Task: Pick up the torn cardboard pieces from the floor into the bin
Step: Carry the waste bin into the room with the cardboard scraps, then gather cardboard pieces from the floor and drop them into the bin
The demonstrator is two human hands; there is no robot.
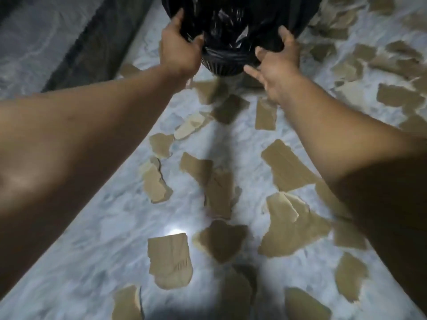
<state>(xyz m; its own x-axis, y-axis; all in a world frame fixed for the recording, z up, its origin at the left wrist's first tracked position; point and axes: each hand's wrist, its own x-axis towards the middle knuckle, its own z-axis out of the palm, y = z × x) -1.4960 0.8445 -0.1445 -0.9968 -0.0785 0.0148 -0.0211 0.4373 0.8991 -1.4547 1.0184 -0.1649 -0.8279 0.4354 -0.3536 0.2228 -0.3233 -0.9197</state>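
Observation:
A dark bin [227, 65] lined with a black plastic bag [231, 26] stands at the top middle of the view. My left hand [178, 49] grips the bag at the bin's left side, thumb and fingers curled round the plastic. My right hand [277, 65] lies against the bin's right side with its fingers spread. Several torn brown cardboard pieces lie on the pale marble floor [104, 227] below my arms, among them a large piece [286, 167], another large piece [169, 262] and a third piece [221, 239].
More cardboard scraps [397, 95] are scattered at the upper right. A dark strip [97, 45] runs diagonally along the floor at the upper left, with a grey surface [34, 42] beyond it. A dark shadow covers the bottom middle.

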